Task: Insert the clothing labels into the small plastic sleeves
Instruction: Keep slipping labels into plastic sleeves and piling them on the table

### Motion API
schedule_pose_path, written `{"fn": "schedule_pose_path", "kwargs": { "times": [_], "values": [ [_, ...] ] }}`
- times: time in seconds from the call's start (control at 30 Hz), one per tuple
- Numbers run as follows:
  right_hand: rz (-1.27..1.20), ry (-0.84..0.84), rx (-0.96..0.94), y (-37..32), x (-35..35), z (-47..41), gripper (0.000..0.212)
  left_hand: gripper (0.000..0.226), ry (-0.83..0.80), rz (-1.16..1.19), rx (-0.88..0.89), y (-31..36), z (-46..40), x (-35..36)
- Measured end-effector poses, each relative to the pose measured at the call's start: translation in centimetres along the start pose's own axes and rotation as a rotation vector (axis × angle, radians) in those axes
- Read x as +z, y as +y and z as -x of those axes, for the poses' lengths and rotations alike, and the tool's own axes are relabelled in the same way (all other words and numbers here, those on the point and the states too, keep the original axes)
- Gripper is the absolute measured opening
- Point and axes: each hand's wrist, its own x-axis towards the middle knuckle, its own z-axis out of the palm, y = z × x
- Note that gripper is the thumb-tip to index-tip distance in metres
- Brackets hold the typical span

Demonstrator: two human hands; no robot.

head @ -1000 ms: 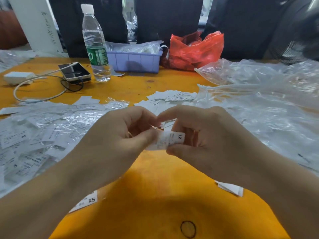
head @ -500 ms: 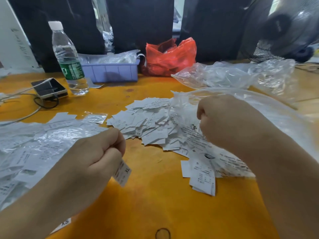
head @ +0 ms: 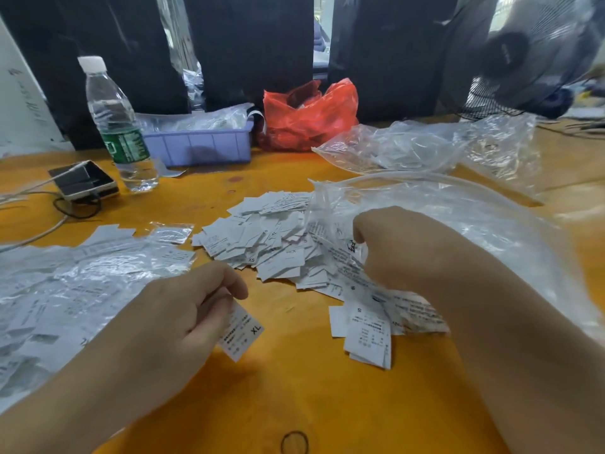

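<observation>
My left hand (head: 183, 319) pinches one white clothing label (head: 243, 334) marked XL, low over the orange table (head: 262, 394). To its right, my right hand (head: 406, 247) curls down onto a stack of clear printed plastic sleeves (head: 420, 314) and pinches the top one; its fingertips are hidden. A loose pile of white labels (head: 268, 244) lies between and beyond the hands. A small stack of S labels (head: 368, 335) lies in front of my right hand. Sleeves with labels inside (head: 82, 283) are spread at the left.
A large clear plastic bag (head: 474, 217) lies under and behind my right arm. Along the back stand a water bottle (head: 118, 126), a purple tray (head: 203, 147), a red plastic bag (head: 307, 116) and a fan (head: 530, 50). A phone (head: 85, 183) with cables sits far left.
A second ago both hands held one label together at the centre. They have parted: the left keeps the label, the right went to the sleeve stack. The view swung right.
</observation>
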Motion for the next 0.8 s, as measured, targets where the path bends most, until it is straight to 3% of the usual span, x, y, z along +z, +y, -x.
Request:
{"fn": "schedule_pose_path", "kwargs": {
  "times": [0.2,0.3,0.4,0.47,0.6,0.73,0.8],
  "values": [
    [-0.166,0.311,-0.153,0.3,-0.5,0.3,0.047,0.024,0.007,0.034,-0.051,0.3,0.4,-0.5],
    [-0.444,0.456,-0.292,-0.3,-0.9,0.2,0.046,0.028,0.024,0.082,-0.085,0.4,0.4,-0.7],
    [-1.017,0.227,-0.448,-1.6,-1.1,0.8,0.041,0.032,0.024,0.108,-0.104,0.6,0.3,-0.9],
    [-1.251,0.040,-0.497,-2.5,-0.6,1.1,0.040,0.029,0.013,0.112,-0.090,0.7,0.1,-1.1],
    [-1.443,-0.156,-0.476,-4.2,1.2,1.4,0.040,0.024,-0.031,0.248,-0.088,0.8,0.1,-1.2],
    [-1.454,-0.117,-0.434,-4.9,2.0,1.3,0.034,0.034,-0.116,0.546,-0.186,0.9,-0.4,-1.2],
    [-1.448,-0.089,-0.441,-5.0,2.0,1.3,0.033,0.051,-0.150,0.623,-0.258,0.7,-0.7,-1.3]
  ]
}}
